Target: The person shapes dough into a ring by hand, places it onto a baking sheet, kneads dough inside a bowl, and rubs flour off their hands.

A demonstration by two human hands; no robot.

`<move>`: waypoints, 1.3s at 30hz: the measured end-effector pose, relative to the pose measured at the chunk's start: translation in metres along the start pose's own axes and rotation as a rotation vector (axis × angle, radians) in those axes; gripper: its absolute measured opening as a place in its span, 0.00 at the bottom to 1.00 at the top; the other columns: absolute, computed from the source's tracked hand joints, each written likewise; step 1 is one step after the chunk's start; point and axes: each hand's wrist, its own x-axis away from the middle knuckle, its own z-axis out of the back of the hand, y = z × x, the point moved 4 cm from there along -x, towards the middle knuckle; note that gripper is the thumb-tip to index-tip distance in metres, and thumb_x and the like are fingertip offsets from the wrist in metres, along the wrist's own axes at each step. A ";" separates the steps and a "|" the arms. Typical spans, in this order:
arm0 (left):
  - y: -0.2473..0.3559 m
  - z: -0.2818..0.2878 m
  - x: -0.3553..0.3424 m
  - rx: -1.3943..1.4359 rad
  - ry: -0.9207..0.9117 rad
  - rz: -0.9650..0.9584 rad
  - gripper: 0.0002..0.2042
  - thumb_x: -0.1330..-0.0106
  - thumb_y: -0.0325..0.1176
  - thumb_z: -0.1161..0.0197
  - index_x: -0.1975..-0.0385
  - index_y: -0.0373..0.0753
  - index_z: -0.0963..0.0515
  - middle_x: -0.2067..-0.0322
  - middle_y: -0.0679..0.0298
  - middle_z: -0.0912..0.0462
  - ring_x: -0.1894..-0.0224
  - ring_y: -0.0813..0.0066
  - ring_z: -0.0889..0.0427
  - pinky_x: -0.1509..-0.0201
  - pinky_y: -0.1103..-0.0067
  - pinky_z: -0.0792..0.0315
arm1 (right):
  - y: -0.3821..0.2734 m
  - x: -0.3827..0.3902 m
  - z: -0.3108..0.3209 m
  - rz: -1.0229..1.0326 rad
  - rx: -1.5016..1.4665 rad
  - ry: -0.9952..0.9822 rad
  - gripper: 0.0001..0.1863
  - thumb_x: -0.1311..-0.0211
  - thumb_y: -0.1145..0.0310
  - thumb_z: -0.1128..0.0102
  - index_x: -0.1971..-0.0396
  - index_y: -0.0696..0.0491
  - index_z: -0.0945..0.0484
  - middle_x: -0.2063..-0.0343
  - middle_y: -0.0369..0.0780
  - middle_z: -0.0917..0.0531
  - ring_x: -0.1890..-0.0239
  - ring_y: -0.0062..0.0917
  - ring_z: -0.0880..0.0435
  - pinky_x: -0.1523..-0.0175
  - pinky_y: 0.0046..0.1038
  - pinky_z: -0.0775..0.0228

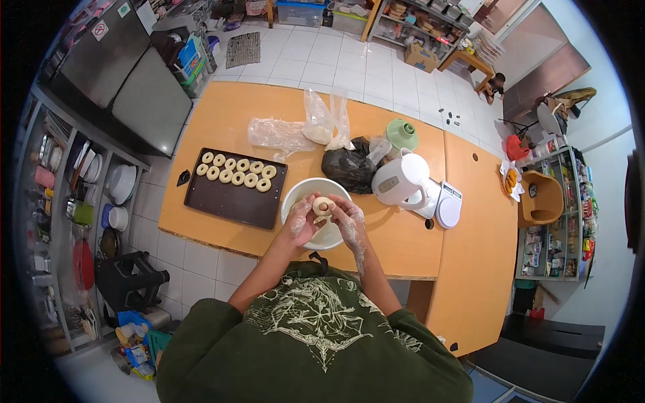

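White kettle (401, 178), black bag (349, 168), scale (449, 205).

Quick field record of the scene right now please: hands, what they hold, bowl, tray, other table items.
left hand: floury, cupping the dough piece
right hand: floury, on the dough piece
dough piece: held between both hands above the bowl
bowl: white, on the wooden table
tray: dark, left of bowl, two rows of dough rings
other items: black bag, white jug

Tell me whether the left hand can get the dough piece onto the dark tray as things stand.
Probably yes: the tray lies just left of the bowl, nothing stands between it and the left hand, and its near half is bare.
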 end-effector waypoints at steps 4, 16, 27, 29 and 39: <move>0.001 -0.008 0.000 0.053 -0.072 -0.035 0.15 0.31 0.47 0.45 0.48 0.53 0.27 0.53 0.73 0.24 0.50 0.78 0.26 0.49 0.72 0.32 | -0.002 0.001 -0.004 0.008 -0.132 -0.044 0.21 0.37 0.73 0.42 0.44 0.57 0.31 0.63 0.34 0.20 0.70 0.13 0.27 0.63 0.18 0.32; 0.010 -0.010 0.005 0.016 -0.049 -0.052 0.16 0.31 0.45 0.46 0.46 0.51 0.29 0.55 0.72 0.22 0.51 0.78 0.25 0.51 0.75 0.32 | 0.004 0.003 -0.004 -0.023 -0.284 -0.090 0.20 0.37 0.74 0.45 0.44 0.53 0.31 0.61 0.34 0.21 0.62 0.16 0.24 0.57 0.22 0.31; 0.019 -0.002 0.017 -0.442 0.083 -0.099 0.17 0.35 0.33 0.40 0.47 0.39 0.30 0.60 0.67 0.18 0.60 0.83 0.21 0.62 0.82 0.29 | 0.009 0.001 0.002 -0.015 -0.044 -0.126 0.18 0.35 0.72 0.47 0.45 0.52 0.29 0.59 0.36 0.20 0.59 0.18 0.22 0.56 0.22 0.29; 0.019 0.003 0.017 -0.584 0.131 -0.086 0.15 0.35 0.32 0.41 0.49 0.37 0.28 0.62 0.66 0.17 0.63 0.82 0.20 0.65 0.84 0.28 | 0.006 0.000 0.004 0.018 0.254 -0.144 0.21 0.36 0.73 0.46 0.43 0.53 0.31 0.60 0.37 0.20 0.60 0.18 0.21 0.56 0.22 0.28; 0.017 0.021 0.017 -0.473 0.211 -0.218 0.13 0.35 0.30 0.39 0.53 0.36 0.26 0.61 0.65 0.17 0.62 0.82 0.19 0.64 0.85 0.26 | 0.010 0.005 -0.010 -0.073 0.242 0.009 0.26 0.41 0.77 0.42 0.41 0.57 0.35 0.62 0.39 0.19 0.60 0.18 0.21 0.56 0.21 0.27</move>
